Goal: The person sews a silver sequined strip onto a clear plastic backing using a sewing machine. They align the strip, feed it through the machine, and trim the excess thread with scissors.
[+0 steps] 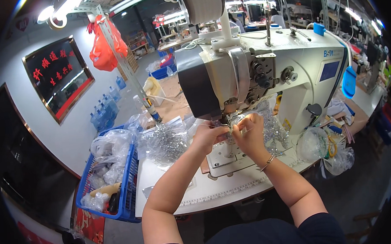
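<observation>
And here we are at the sewing machine, the work looking part-way through, right under the needle near mid-frame! The left hand has thumb and forefinger pinched together; the right hand matches it from the other side, each grip closed down, apparently on one small pale piece. What exactly it is, I can't tell. How much is finished is anyone's guess: glittering silver strands lie in a left heap and a right heap, and I can't say which is done and which waits.

Across the lower middle runs the white tabletop, ruler markings along its near edge. Lower left, a blue crate brims with clear plastic bags. Upper left hangs a red bag; beyond it, water jugs line the wall.
</observation>
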The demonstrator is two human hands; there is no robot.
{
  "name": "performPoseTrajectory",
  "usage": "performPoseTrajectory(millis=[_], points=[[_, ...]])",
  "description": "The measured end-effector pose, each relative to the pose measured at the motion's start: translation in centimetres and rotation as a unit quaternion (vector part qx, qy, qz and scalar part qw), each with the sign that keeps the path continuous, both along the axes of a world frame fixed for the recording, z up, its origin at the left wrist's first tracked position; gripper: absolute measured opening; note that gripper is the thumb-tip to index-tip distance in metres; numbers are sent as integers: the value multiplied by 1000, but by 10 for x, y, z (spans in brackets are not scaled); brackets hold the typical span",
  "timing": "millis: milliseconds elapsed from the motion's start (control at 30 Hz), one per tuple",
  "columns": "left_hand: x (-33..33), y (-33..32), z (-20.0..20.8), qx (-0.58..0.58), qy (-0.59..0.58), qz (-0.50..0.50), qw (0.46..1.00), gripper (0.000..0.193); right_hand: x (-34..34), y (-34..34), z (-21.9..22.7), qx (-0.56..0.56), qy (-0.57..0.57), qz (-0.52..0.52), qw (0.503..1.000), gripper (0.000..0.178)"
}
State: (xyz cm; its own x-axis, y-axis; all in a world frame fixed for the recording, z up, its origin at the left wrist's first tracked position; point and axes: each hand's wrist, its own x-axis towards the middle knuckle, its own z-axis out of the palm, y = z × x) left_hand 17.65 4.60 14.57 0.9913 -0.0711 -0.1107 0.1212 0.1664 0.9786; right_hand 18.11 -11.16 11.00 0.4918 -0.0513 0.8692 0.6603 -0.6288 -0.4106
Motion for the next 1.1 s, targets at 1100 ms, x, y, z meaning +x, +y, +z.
performPoseTrajectory(millis=[1100], points=[[1,9,12,-19,6,-6,1000,30,23,8,-24,140,6,124,982,16]])
